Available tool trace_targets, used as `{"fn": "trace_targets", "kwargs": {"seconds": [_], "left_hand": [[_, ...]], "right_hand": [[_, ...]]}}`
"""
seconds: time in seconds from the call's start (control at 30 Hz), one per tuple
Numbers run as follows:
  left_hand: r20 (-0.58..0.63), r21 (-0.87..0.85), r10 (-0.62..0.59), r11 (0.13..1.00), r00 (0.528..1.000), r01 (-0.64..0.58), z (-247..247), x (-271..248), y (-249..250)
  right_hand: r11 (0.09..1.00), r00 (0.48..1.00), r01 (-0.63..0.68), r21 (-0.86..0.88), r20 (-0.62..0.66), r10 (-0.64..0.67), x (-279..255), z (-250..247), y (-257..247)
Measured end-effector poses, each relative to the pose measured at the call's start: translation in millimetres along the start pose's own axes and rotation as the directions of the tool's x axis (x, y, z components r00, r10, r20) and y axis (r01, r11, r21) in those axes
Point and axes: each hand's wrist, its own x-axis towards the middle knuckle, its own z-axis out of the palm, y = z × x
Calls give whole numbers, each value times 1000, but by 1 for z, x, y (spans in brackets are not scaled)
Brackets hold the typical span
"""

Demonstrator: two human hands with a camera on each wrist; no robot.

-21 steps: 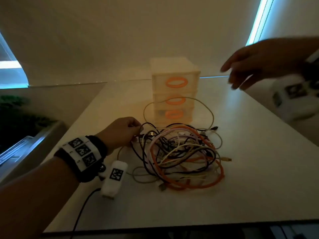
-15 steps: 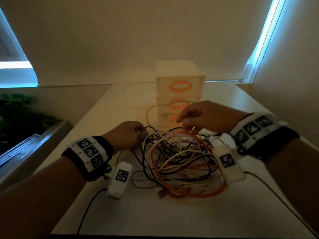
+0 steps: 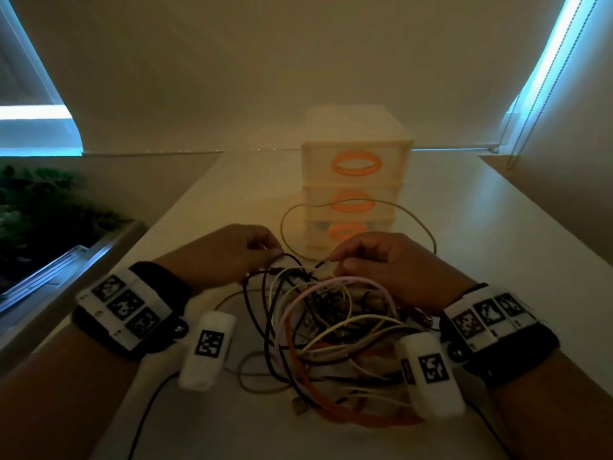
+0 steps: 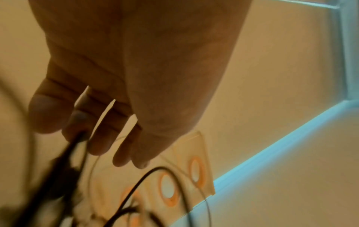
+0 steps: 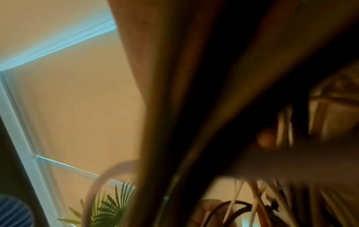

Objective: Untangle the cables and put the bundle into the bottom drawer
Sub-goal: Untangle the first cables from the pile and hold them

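A tangle of cables (image 3: 331, 336), black, cream, pink and orange, lies on the white table (image 3: 497, 293) in front of me. Behind it stands a pale three-drawer unit (image 3: 356, 137) with orange ring handles. Its bottom drawer (image 3: 315, 232) is closed and partly hidden by my right hand. My left hand (image 3: 272, 252) pinches a black cable (image 4: 75, 138) at the tangle's far left edge, thumb against forefinger. My right hand (image 3: 335, 263) curls over the tangle's far side, its fingertips pinching a thin cable end. The right wrist view is blurred, showing only fingers and cable strands (image 5: 242, 207).
A thin beige cable loop (image 3: 414, 217) arches in front of the lower drawers. A planter with green leaves (image 3: 39, 210) sits below the table's left edge. A blind cord (image 3: 520, 127) hangs at the back right. White camera pods (image 3: 209, 350) hang from both wrists.
My right hand came down from the air at the upper right onto the far side of the tangle. My left hand stayed on its cable.
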Motion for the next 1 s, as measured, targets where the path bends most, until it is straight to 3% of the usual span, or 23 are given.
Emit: {"fn": "trace_targets", "kwargs": {"seconds": [0.2, 0.33, 0.47, 0.53, 0.63, 0.77, 0.87, 1.0], "left_hand": [[-152, -161, 182, 965, 972, -206, -24, -26, 43], [25, -193, 265, 947, 964, -256, -5, -32, 54], [86, 38, 278, 959, 957, -282, 19, -21, 41], [86, 119, 247, 959, 965, -256, 22, -15, 32], [55, 82, 165, 982, 985, -169, 20, -13, 20], [-122, 7, 61, 998, 991, -60, 18, -6, 15], [-239, 148, 57, 989, 969, -21, 16, 10, 11], [2, 286, 3, 958, 1000, -3, 15, 23, 12]], "right_hand": [[995, 989, 88, 45, -119, -82, -12, -10, -11], [993, 979, 121, -4, -165, -120, -26, -33, -25], [992, 993, 34, -121, -112, -48, -42, -55, -30], [987, 997, 1, -160, -74, -13, -43, -56, -31], [989, 999, -6, -151, -42, -1, -35, -44, -31], [983, 999, -16, -184, -45, 8, -17, -24, -17], [941, 1000, 14, -338, 2, -14, -11, -17, -2], [906, 997, 67, -419, 49, -51, -13, -15, 6]]}}
